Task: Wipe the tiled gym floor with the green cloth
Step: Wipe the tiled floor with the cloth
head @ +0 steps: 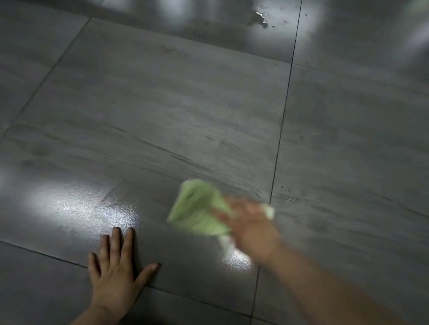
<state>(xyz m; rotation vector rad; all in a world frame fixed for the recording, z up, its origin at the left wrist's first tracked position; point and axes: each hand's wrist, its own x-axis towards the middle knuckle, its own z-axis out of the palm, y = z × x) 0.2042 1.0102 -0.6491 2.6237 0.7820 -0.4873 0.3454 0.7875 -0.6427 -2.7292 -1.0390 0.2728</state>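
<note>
Left hand (116,274) rests flat on the grey tiled floor (180,102), fingers straight and spread. Right hand (251,228), blurred, holds the green cloth (198,209) on the tile just beside a grout line.

an indoor room of unclear kind: large glossy grey floor tiles (171,110) with dark joints reflecting lamps.

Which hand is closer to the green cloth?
Right. The right hand is on the green cloth, over its right end, though blur hides the grip. The left hand lies flat on the floor tile to the cloth's left, not touching it.
</note>
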